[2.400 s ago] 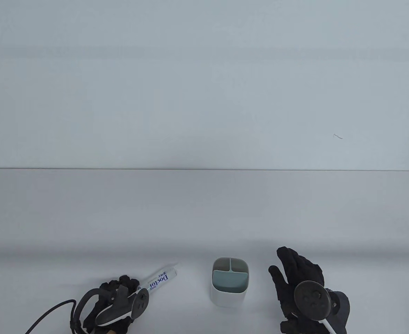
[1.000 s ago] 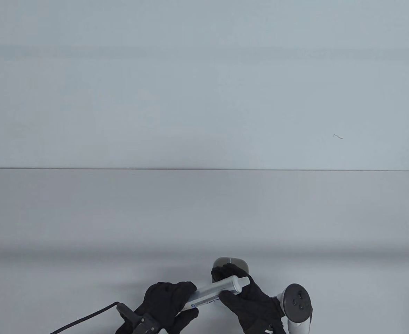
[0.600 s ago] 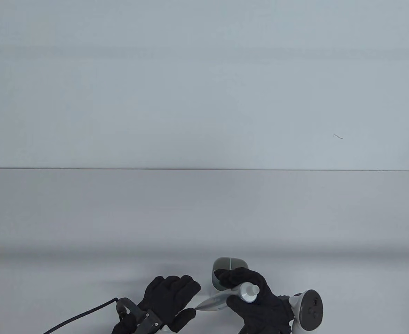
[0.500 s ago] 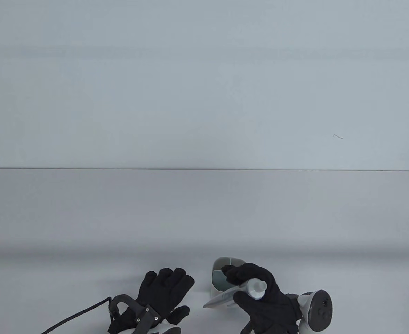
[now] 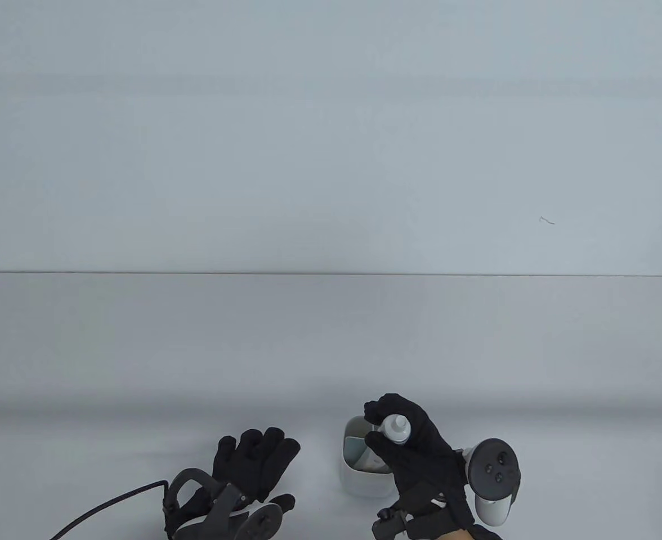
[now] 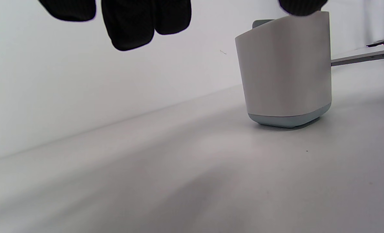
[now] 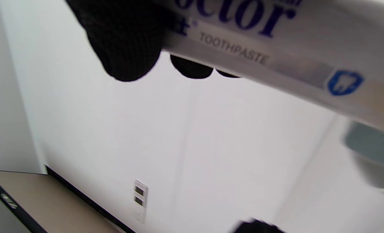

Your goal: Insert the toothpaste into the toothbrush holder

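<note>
The white toothbrush holder (image 5: 356, 475) stands near the table's front edge; it also shows in the left wrist view (image 6: 285, 71). My right hand (image 5: 410, 444) grips a white toothpaste tube (image 5: 396, 429) upright, cap up, with its lower end inside the holder's opening. In the right wrist view the tube (image 7: 276, 48) shows blue lettering, held by my black-gloved fingers (image 7: 127, 42). My left hand (image 5: 255, 458) rests flat on the table left of the holder, fingers spread, holding nothing. Its fingertips (image 6: 130, 19) hang in at the top of the left wrist view.
A black cable (image 5: 111, 503) runs from my left wrist to the bottom-left edge. The white table (image 5: 308, 349) stretches back to a pale wall.
My left hand has let go of the tube and drawn back left. My right hand has turned the tube from slanted to upright and moved it back over the holder, its lower end going in.
</note>
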A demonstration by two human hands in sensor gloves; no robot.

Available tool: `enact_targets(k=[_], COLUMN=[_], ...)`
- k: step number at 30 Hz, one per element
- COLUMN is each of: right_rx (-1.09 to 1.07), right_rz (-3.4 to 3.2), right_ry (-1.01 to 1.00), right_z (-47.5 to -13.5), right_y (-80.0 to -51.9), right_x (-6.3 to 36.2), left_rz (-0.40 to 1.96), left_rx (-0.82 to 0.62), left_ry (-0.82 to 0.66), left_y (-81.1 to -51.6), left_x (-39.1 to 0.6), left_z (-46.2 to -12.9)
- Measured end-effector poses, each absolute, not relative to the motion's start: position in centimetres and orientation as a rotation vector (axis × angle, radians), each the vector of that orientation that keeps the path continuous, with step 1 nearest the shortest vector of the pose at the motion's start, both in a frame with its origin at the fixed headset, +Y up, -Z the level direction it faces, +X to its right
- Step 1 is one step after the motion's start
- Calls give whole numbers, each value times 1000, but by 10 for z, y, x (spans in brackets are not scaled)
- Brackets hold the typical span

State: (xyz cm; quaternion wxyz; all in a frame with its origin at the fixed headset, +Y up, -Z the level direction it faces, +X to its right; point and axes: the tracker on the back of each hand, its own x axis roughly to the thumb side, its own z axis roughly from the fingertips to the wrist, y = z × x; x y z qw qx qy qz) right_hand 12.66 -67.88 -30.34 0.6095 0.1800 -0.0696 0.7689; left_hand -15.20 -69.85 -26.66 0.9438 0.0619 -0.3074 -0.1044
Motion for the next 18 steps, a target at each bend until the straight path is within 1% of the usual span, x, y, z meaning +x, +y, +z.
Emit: enact_targets(k=[1,2,3,4,6,8,11,15,18], right_rx=[378,366,422,467,442,438,426,278,286], right_rz=[1835,1874,1930,1976,2012,2002,1985,1985,2005], right_ry=[-109,-80,-77,-101,-77,-83,-79,-154,-142], right_z=[-306,-307,-307,-308,-307,-307,-308,-308,-306], right_y=[-692,-698,-703,-700,-695,-697,-695,-692,-687], right_x=[124,123,120,119,115,114,118,131,139], left_rz=[-223,-227,-227,-219,-202,-198,-200,-196,-207], left_rx=[131,131,123,112,95,91,96,114,123], left_ry=[-632,-637,-645,-653,-654,-652,-651,-655,-657], left_y=[-699,-699,-700,-700,-701,-701,-701,-700,-699], left_x=[-152,-151,-151,-151,-152,-152,-153,-153,-152], left_z=[-266,-266,-266,-266,-267,-268,-268,-267,-266])
